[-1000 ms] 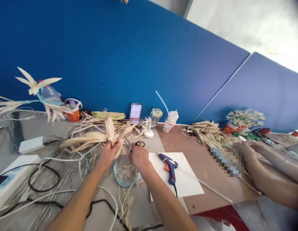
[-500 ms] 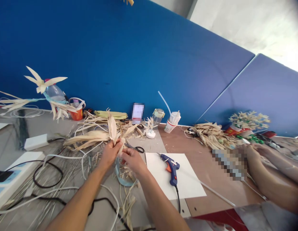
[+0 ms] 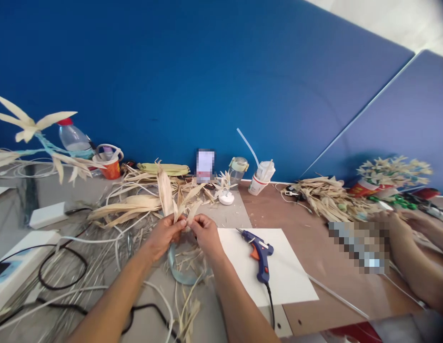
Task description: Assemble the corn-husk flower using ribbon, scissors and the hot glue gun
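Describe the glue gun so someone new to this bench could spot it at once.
Start from the blue partition and come down to the table. Right of the person's right hand lies a white sheet, with the glue gun on it. Its dark blue pistol shape, orange trigger and black cord set it apart from the pale husks to the left.

Beside the right hand (image 3: pixel 207 234), a glue gun (image 3: pixel 262 252) blocks low sweeps over the paper (image 3: pixel 296 281). Bare brown tabletop (image 3: pixel 278 214) behind it leaves passage; husks (image 3: pixel 139 204) and cables (image 3: pixel 96 240) crowd the left side.
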A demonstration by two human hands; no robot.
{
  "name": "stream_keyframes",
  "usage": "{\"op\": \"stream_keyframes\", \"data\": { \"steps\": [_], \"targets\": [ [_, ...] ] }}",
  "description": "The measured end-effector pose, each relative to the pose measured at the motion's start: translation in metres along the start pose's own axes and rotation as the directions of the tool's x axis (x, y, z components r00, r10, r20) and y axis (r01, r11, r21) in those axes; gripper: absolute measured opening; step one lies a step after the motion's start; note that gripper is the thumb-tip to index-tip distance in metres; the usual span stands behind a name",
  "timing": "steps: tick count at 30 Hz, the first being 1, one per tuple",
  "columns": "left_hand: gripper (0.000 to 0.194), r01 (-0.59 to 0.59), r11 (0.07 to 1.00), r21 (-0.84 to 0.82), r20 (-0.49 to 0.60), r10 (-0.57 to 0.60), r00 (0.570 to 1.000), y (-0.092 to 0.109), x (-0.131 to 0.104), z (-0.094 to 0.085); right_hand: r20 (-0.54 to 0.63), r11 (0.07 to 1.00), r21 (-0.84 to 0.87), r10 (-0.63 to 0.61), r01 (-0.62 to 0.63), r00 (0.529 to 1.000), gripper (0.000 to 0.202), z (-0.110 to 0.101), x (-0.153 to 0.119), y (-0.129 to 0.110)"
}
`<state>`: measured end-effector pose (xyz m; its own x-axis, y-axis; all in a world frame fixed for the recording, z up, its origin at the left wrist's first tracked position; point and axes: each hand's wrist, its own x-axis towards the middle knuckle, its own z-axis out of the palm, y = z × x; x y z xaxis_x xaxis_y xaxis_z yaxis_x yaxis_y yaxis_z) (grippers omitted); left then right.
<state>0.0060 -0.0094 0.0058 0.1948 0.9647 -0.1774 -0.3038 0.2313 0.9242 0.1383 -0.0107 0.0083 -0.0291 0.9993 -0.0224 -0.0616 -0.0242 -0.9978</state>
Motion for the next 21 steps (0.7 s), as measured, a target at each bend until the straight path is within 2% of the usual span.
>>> {"op": "stream_keyframes", "data": {
  "steps": [3,6,11,14,16,18,21],
  "targets": [
    [0.026,-0.003,1.000,0.019,0.000,0.003,1.000,-0.002,0.000,-0.001,-0.040,0.986,-0.154,-0.072,0.065,0.997,0.014,-0.002,-0.002,-0.001],
    [0.026,-0.003,1.000,0.020,0.001,0.003,1.000,-0.002,-0.001,0.000,-0.057,0.976,-0.201,-0.097,0.084,0.994,0.013,-0.004,-0.003,-0.001],
    [0.025,-0.021,0.999,0.026,0.004,0.021,1.000,0.001,-0.002,0.000,-0.029,0.999,0.021,0.044,-0.043,0.999,0.017,-0.012,0.002,0.001],
    [0.023,-0.016,0.999,0.046,-0.001,0.016,1.000,0.005,-0.003,0.000,-0.050,0.978,0.204,0.061,-0.050,0.997,0.020,-0.022,0.007,-0.001],
    [0.024,-0.006,0.999,0.041,0.014,0.006,1.000,0.007,-0.003,-0.001,-0.116,0.953,0.302,0.049,-0.012,0.992,0.021,-0.032,0.011,-0.003],
    [0.023,-0.006,1.000,0.021,0.026,0.006,1.000,0.008,-0.003,-0.001,-0.237,0.941,0.335,0.025,0.057,0.971,0.021,-0.043,0.016,-0.004],
    [0.024,-0.014,1.000,0.018,0.040,0.014,0.999,0.008,-0.004,-0.001,-0.400,0.974,0.203,-0.010,0.099,0.917,0.019,-0.058,0.021,-0.002]
  ]
}}
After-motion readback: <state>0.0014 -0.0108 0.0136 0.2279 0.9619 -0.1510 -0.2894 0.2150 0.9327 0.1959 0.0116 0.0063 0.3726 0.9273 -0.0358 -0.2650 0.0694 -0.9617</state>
